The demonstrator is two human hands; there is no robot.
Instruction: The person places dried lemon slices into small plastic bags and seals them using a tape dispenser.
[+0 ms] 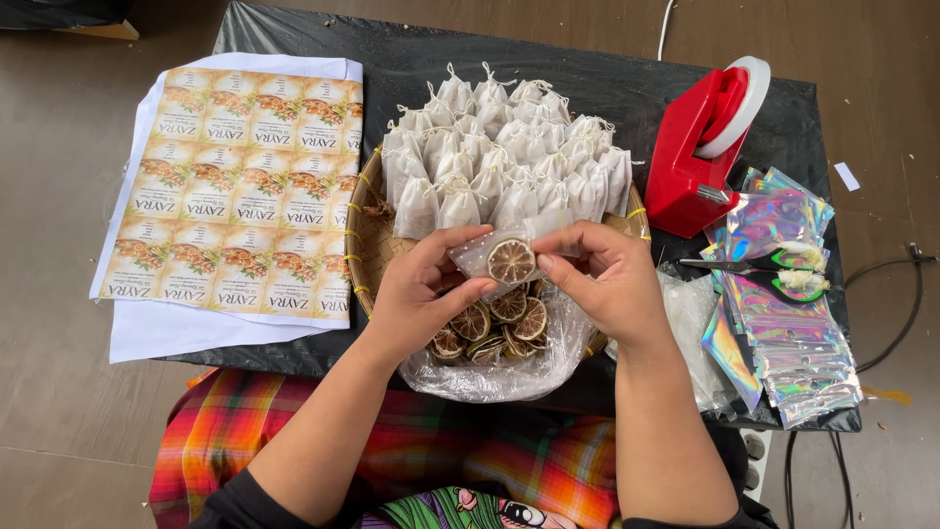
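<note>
Left hand (421, 289) and right hand (607, 274) pinch a small clear plastic pouch (490, 253), its long axis running left to right, dried citrus slice (511, 261) facing up. Fingers hide both pouch ends.

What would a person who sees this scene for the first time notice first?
Probably the left hand and right hand in the middle, together holding a small clear pouch with a dried citrus slice inside. Just behind them, a heap of small white drawstring bags fills a woven basket. The bright red tape dispenser at the right and the shiny holographic pouches below it also catch the eye.
</note>
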